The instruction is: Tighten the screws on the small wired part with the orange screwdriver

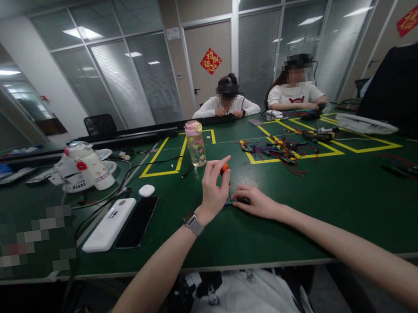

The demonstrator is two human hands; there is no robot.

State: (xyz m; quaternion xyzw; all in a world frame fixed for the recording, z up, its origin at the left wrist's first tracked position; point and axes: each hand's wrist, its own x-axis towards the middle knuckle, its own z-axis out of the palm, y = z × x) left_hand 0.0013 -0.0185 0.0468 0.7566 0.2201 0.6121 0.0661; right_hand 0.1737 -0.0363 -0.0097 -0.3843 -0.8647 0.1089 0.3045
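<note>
My left hand (215, 188), with a watch on its wrist, is closed around the orange handle of a screwdriver (225, 167). The tool stands upright, and its thin shaft points down at a small green circuit board (230, 202) on the table. Low on the table beside the board, my right hand (254, 201) curls its fingers against the board's edge. A small black part (245, 200) shows under those fingers; its kind I cannot make out. Most of the board is hidden by my hands.
A pink-lidded bottle (196, 145) stands just beyond my hands. To the left lie a white power bank (109, 224), a black phone (137, 222) and a white earbud case (146, 190). Coloured wire bundles (272, 149) lie ahead on the right. Two people sit across the green table (190, 252).
</note>
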